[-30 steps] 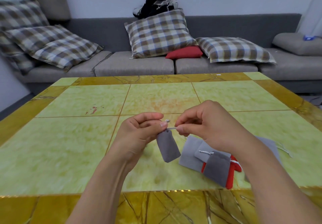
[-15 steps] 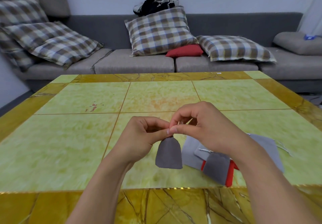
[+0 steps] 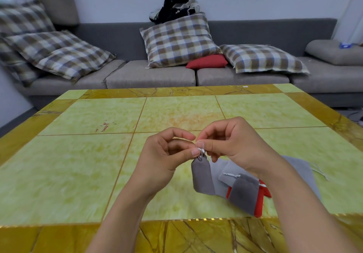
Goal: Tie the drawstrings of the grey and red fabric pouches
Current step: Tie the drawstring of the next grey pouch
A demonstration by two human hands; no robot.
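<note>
A small grey pouch (image 3: 202, 176) hangs by its white drawstring (image 3: 202, 151) just above the table. My left hand (image 3: 167, 154) pinches the string at the pouch's gathered mouth. My right hand (image 3: 229, 142) pinches the same string from the other side, fingertips touching the left ones. Below my right wrist lies a pile of pouches: a dark grey one (image 3: 242, 192) on top, a red one (image 3: 260, 199) under it, and lighter grey ones (image 3: 222, 174) beneath. My right forearm hides part of the pile.
The yellow-green tiled table (image 3: 98, 166) has a brown marbled border. Another grey pouch (image 3: 306, 172) with loose strings lies to the right of my forearm. A grey sofa (image 3: 151, 75) with checked cushions and a red cushion (image 3: 207, 62) stands beyond the far edge.
The hanging pouch's mouth has been drawn together and the pouch has swung to hang narrow. Both hands have stayed close together at the string, fingers shifting on it.
</note>
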